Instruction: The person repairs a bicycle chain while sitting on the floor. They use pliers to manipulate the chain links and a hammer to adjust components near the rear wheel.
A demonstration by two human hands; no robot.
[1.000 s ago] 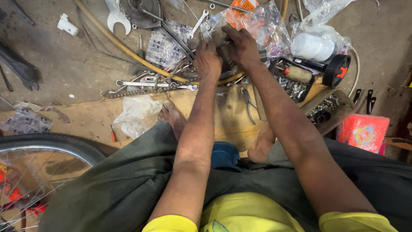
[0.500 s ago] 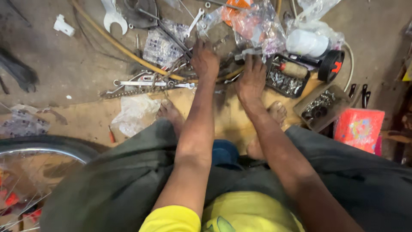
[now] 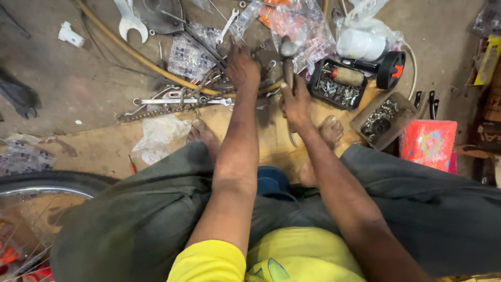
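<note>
Hands: left hand (image 3: 242, 67) lies palm down on the pile of metal parts (image 3: 229, 86), fingers spread, clasping nothing that shows; right hand (image 3: 296, 104) is clenched round the hammer (image 3: 287, 57).
Hammer: upright in the fist, head up (slightly blurred), just right of the left hand.
Edges: board (image 3: 172, 136) under the feet ends at the chain (image 3: 156, 109) and spanner (image 3: 180, 101); beyond them a yellow hose (image 3: 130, 52) curves across the concrete.
Open room: bare concrete at far left, between the hose and a dark tool (image 3: 18, 96); little free space about the hands.
Near side: wheel (image 3: 42, 185) at lower left, close to the left knee.
Black tray (image 3: 336, 86): just right of the hammer, holds small silvery screws and a brown cylinder.
Brown tray (image 3: 383, 120): further right, beside the right foot (image 3: 330, 131), holds nuts and dark bits.
Red box (image 3: 428, 143): shut, beside the brown tray.
Bags (image 3: 302, 26): clear plastic, contents hard to tell.
</note>
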